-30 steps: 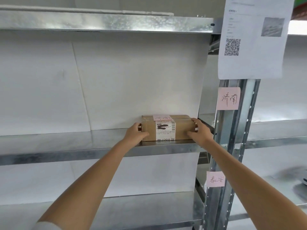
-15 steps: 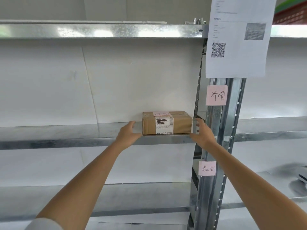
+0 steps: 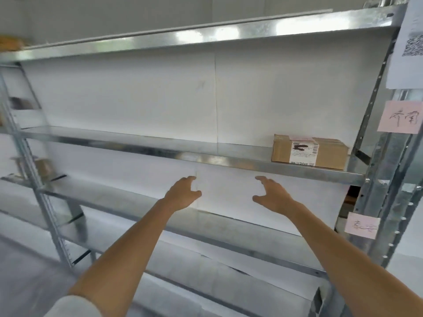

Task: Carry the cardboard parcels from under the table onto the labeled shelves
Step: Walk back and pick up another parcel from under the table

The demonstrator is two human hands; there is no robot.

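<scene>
Head view: metal shelving seen from in front, both bare forearms reaching forward.
Left sleeve (image 3: 73, 305): pale cuff at the lower frame edge, nearest item.
Left hand (image 3: 183, 193): raised, fingers spread apart, holding nothing; in front of the white backing below the middle shelf.
Right hand (image 3: 272, 195): raised beside the left, fingers spread apart, holding nothing; well apart from the parcel.
Lower shelf (image 3: 229, 227): galvanised, bare where visible, passing behind both wrists.
Middle shelf (image 3: 206, 157): galvanised, front lip just above the fingertips.
Cardboard parcel (image 3: 309, 154): brown box, lying flat at the right end of the middle shelf, close to the upright; white shipping label (image 3: 303, 153) with barcode wraps over its top and front face.
Right upright (image 3: 389, 179): perforated steel post.
Upper pink note (image 3: 401, 117): handwritten, stuck on the upright, above parcel level.
Lower pink note (image 3: 361, 226): handwritten, blurred, stuck lower on the upright.
White sheet (image 3: 409, 42): printed, with QR code, hanging at the top right.
Top shelf (image 3: 206, 35): galvanised, overhead.
Backing panels (image 3: 137, 99): white, behind the shelves.
</scene>
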